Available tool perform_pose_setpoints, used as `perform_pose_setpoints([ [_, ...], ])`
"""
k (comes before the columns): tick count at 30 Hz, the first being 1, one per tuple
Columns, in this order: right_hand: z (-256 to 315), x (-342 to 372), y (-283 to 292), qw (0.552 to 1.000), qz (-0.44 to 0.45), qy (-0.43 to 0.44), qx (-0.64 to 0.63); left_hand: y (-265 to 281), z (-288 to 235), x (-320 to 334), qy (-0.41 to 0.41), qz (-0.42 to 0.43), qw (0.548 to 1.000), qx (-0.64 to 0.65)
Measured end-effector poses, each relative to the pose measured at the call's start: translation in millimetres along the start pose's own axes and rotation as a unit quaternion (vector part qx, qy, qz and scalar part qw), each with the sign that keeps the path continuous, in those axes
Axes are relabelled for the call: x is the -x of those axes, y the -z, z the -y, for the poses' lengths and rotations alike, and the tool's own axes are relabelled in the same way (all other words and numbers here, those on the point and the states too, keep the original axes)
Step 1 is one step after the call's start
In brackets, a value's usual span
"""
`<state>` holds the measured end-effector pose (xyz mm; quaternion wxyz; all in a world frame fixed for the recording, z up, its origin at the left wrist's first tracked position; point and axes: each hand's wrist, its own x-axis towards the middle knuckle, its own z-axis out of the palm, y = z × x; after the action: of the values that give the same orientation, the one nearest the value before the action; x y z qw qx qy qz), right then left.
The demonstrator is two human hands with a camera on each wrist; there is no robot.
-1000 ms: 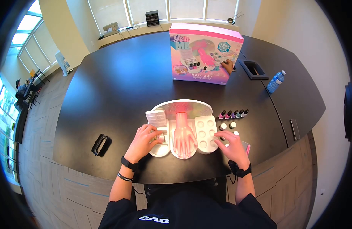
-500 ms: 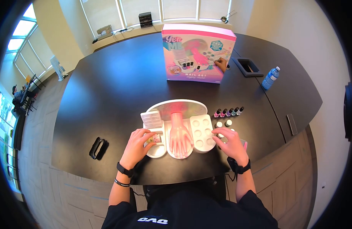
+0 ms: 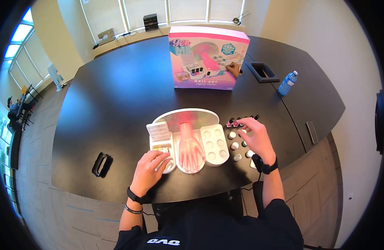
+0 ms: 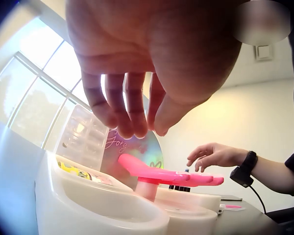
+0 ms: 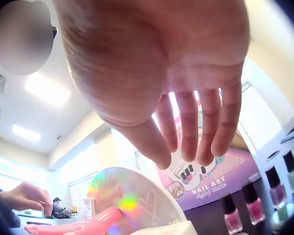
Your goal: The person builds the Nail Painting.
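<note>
In the head view a white nail studio stands before me, with a pink model hand (image 3: 190, 149) in its middle and a mirrored back panel (image 3: 169, 118). My left hand (image 3: 147, 168) hovers over its left tray, fingers loosely bent and holding nothing. Small packets (image 3: 161, 148) lie in that tray, below a raised clear lid (image 3: 158, 132). To the right of the model hand is a white palette (image 3: 215, 143) with round wells. My right hand (image 3: 258, 136), fingers loosely bent and empty, is above small white-lidded jars (image 3: 235, 146), near a row of nail polish bottles (image 5: 254, 205) it partly hides.
A large nail art box (image 3: 206, 62) stands upright farther back on the dark table (image 3: 112, 104). At the right are a water bottle (image 3: 287, 83), a phone (image 3: 312, 132) and a framed recess (image 3: 270, 80). A black band-like object (image 3: 100, 165) lies at the left.
My right hand has moved from beside the palette up and right toward the polish bottles. The left hand has drawn back from the packets toward me. The head view has shifted right.
</note>
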<state>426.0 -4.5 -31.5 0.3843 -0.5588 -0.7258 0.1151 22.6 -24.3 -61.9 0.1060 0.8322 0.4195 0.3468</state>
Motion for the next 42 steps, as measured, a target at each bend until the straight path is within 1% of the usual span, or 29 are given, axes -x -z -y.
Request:
perform_pose_setpoints([
  [5,-20.3,-24.8,-0.8,0.999,0.002,-0.026,0.035,-3.7,-5.5,4.9,-0.008,-0.012,1.0,0.017],
  [7,-29.6,-33.3,-4.0,0.996,0.023,-0.028,0.084,-4.2,-6.0,6.3,-0.009,-0.013,1.0,0.017],
  [8,-31.8,-36.1,-5.7,0.996,0.024,-0.026,0.085,-4.7,-5.8,7.3,-0.013,-0.014,1.0,0.016],
  [10,-35.0,-42.2,-9.8,0.994,0.056,-0.055,0.08,-5.4,-5.4,9.9,-0.014,-0.018,1.0,0.014],
  [11,-38.1,-45.2,-12.7,0.994,0.057,-0.052,0.081,-6.1,-4.6,11.2,-0.014,-0.017,1.0,0.016],
  [13,-46.0,-49.0,-18.5,0.986,0.103,-0.087,0.101,-5.7,-4.8,12.3,-0.013,-0.017,1.0,0.017],
  [16,-56.0,-51.0,-25.7,0.985,0.112,-0.06,0.12,-4.0,-5.7,12.4,-0.011,-0.011,1.0,0.02],
  [23,-54.5,-53.9,-28.1,0.978,0.133,-0.088,0.135,-4.7,-5.3,14.1,-0.002,-0.012,1.0,0.027],
  [25,-57.3,-54.0,-28.9,0.979,0.129,-0.066,0.145,-5.0,-5.3,14.2,0.003,-0.011,0.999,0.031],
  [27,-60.5,-54.7,-29.6,0.978,0.13,-0.063,0.149,-4.9,-5.0,14.3,0.0,-0.015,0.999,0.033],
  [32,-49.3,-54.4,-23.2,0.975,0.135,-0.066,0.162,-6.3,-1.9,16.6,-0.002,-0.02,0.999,0.025],
  [34,-41.7,-55.2,-18.3,0.974,0.143,-0.095,0.15,-6.2,-1.7,17.0,-0.001,-0.02,0.999,0.025],
  [35,-39.3,-55.3,-15.8,0.974,0.143,-0.095,0.15,-5.9,-2.0,16.6,0.003,-0.021,1.0,0.021],
  [37,-34.5,-54.8,-9.6,0.974,0.139,-0.069,0.163,-5.9,-1.9,15.5,0.006,-0.022,1.0,0.017],
  [40,-20.0,-55.9,3.8,0.974,0.137,-0.054,0.17,-5.5,1.0,15.3,0.001,-0.036,0.999,0.035],
  [42,-7.2,-56.5,13.0,0.975,0.13,-0.039,0.176,-4.7,3.8,16.1,0.019,-0.033,0.999,0.031],
])
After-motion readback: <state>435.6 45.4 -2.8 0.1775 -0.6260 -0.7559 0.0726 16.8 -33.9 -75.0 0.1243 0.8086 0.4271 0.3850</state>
